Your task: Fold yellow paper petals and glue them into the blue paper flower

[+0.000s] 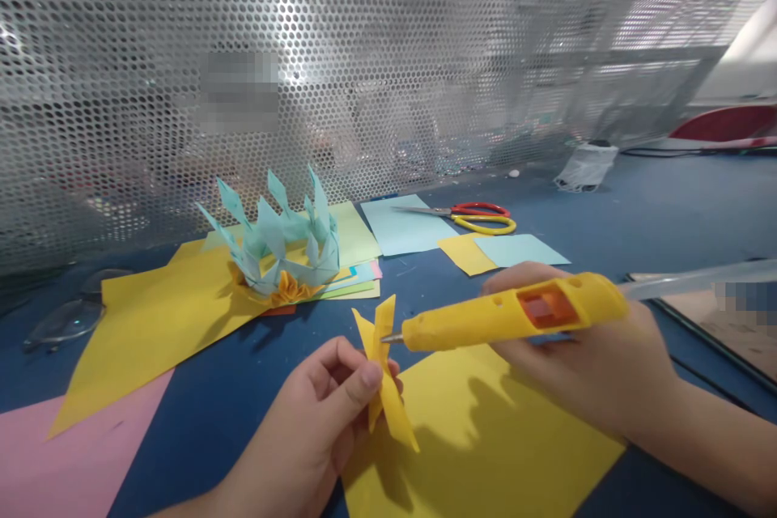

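Your left hand (321,413) pinches the folded yellow paper piece (382,372) upright above the yellow sheet (486,437), while your right hand (583,364) grips the glue gun (515,316), nozzle touching the fold. You're gluing; keep fingertips clear, squeeze sparingly.

Two hands are at work: the left hand (316,413) pinches one folded yellow paper piece (384,376), and the right hand (583,364) holds one yellow glue gun (515,314). On the blue table (637,218) stand one pale green folded paper crown (276,239), one small orange paper flower (291,288) and one pair of scissors (479,217). Loose flat sheets that can be told apart come to three yellow, two light blue and one pink sheet (66,453), besides one small stack of mixed colours under the crown.
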Demonstrator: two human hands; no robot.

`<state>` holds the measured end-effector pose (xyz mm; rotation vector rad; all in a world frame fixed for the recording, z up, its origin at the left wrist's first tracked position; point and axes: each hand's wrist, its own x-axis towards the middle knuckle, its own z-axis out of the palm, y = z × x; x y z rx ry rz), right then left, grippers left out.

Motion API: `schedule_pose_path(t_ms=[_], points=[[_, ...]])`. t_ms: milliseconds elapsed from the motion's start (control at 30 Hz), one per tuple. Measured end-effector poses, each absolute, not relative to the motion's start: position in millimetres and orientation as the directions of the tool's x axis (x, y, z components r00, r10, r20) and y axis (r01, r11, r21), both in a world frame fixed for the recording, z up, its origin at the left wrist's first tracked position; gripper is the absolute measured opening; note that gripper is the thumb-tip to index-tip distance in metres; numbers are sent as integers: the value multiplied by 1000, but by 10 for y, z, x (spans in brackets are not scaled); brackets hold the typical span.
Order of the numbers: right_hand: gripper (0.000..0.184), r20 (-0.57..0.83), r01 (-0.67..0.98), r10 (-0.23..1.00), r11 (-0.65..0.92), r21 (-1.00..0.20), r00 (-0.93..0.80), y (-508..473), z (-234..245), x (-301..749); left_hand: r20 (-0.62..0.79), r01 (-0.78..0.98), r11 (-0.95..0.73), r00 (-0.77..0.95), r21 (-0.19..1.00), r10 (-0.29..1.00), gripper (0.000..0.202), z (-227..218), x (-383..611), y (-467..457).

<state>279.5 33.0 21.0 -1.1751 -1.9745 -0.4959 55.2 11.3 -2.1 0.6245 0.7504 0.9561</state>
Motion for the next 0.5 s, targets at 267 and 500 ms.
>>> schedule_pose_path(t_ms=[267, 500], points=[[9, 772, 866, 587, 490, -99, -244, 325, 180, 2824, -298, -461, 450, 367, 765, 881, 30, -2, 556, 129], [11, 742, 817, 597, 564, -116, -307, 305, 187, 2816, -305, -442, 454, 367, 774, 879, 32, 25, 557, 106]])
